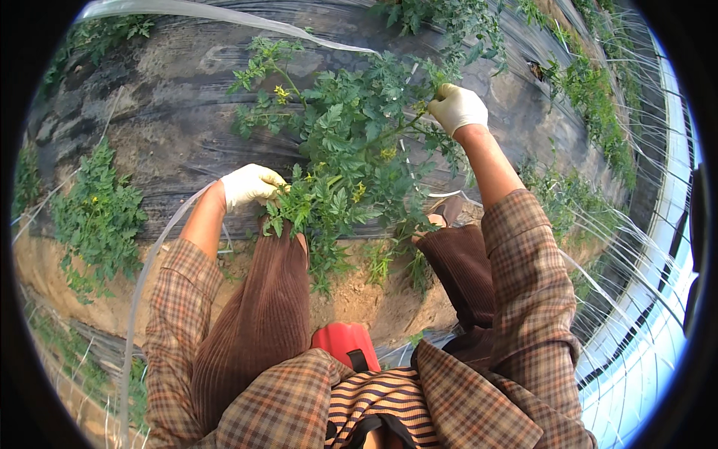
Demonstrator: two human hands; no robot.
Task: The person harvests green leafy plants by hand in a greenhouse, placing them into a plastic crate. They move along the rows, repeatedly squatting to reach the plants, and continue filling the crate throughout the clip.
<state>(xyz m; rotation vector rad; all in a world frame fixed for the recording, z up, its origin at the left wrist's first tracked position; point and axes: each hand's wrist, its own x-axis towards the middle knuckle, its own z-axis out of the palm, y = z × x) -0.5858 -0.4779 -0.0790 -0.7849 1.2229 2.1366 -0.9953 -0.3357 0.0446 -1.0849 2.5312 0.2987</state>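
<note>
A bushy tomato plant with yellow flowers spreads before me over black plastic mulch film. My right hand, in a pale thin glove, is closed around a shoot at the plant's upper right; its fingertips are partly lost in leaves. At the lower left side of the plant, my left hand wears a similar glove, with yellowish-green stains on the fingers. Its thumb and fingers pinch a leafy shoot. The exact spot of that grip is partly hidden.
A translucent plastic strip runs past my left arm, and another strip crosses the top. More tomato plants stand left and right. Many thin strings hang at right. Something red lies between my legs, above bare soil.
</note>
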